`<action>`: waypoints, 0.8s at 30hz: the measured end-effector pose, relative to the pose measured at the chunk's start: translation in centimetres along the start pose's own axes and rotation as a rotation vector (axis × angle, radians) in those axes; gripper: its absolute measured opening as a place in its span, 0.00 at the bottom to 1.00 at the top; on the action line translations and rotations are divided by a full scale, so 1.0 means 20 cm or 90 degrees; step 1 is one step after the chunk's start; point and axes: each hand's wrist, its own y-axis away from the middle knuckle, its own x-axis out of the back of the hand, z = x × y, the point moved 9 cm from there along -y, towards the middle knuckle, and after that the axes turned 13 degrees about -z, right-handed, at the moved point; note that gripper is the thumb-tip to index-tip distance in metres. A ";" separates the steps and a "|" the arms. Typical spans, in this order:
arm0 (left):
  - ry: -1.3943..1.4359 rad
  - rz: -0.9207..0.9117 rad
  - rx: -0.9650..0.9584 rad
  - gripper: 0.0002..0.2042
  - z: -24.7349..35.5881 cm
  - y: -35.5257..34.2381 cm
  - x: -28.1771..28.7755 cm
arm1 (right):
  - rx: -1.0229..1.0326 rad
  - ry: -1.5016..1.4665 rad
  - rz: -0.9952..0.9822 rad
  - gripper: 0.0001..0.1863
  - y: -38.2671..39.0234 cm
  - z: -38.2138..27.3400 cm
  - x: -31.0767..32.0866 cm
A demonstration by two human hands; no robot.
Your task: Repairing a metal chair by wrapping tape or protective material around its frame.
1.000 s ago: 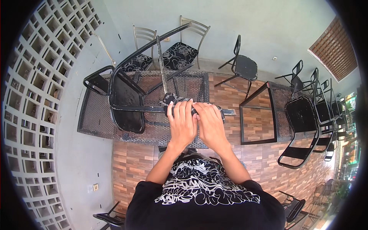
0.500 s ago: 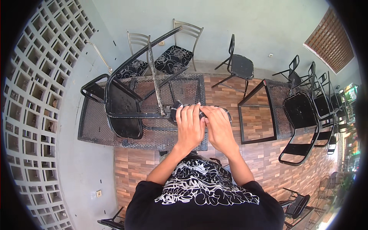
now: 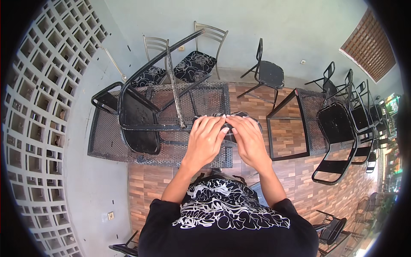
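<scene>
A worn black metal chair (image 3: 141, 136) lies tipped over on a perforated metal table (image 3: 105, 143), its scuffed frame reaching up and across the middle. My left hand (image 3: 205, 139) and my right hand (image 3: 248, 141) are side by side, fingers curled over a dark plaid cloth (image 3: 230, 136) at the end of the chair's horizontal bar. Both hands grip the cloth; part of it and of the bar under it is hidden by my fingers.
Chairs with patterned seats (image 3: 195, 64) stand by the back wall, and a black chair (image 3: 270, 73) stands right of them. A second table frame (image 3: 306, 128) holds several piled chairs (image 3: 334, 124) at right. A lattice block wall (image 3: 43, 107) runs along the left.
Since a second ago my hands and the cloth have shifted right. In the last half second my hands have moved slightly apart, exposing more cloth between them. The chair stays on the table.
</scene>
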 end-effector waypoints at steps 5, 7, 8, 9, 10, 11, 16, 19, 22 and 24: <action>0.014 -0.021 -0.013 0.19 0.00 0.03 0.04 | 0.007 -0.040 -0.039 0.16 0.01 -0.02 -0.02; 0.030 -0.039 0.005 0.21 -0.05 0.04 0.00 | -0.006 -0.039 -0.037 0.16 0.01 -0.01 -0.03; 0.030 -0.040 0.005 0.21 -0.05 0.06 -0.02 | -0.017 -0.041 -0.036 0.16 0.02 -0.01 -0.04; -0.006 -0.021 0.011 0.22 -0.04 0.07 -0.04 | -0.018 -0.041 -0.036 0.16 0.02 -0.01 -0.06; -0.042 -0.001 0.016 0.23 -0.04 0.08 -0.05 | -0.015 -0.019 -0.026 0.17 0.02 -0.01 -0.07; -0.064 -0.010 0.024 0.25 -0.05 0.09 -0.08 | -0.011 0.004 -0.015 0.19 0.01 -0.02 -0.07; -0.096 -0.005 0.020 0.26 -0.06 0.10 -0.11 | -0.045 0.106 -0.029 0.24 -0.01 -0.02 -0.16; -0.108 -0.012 0.025 0.26 -0.06 0.11 -0.10 | -0.046 0.143 -0.034 0.26 -0.02 -0.05 -0.19; -0.136 -0.015 0.033 0.26 -0.06 0.12 -0.06 | -0.037 0.156 -0.039 0.27 -0.04 -0.06 -0.24; -0.133 -0.007 0.022 0.26 -0.07 0.12 -0.03 | -0.023 0.162 -0.031 0.28 -0.06 -0.08 -0.28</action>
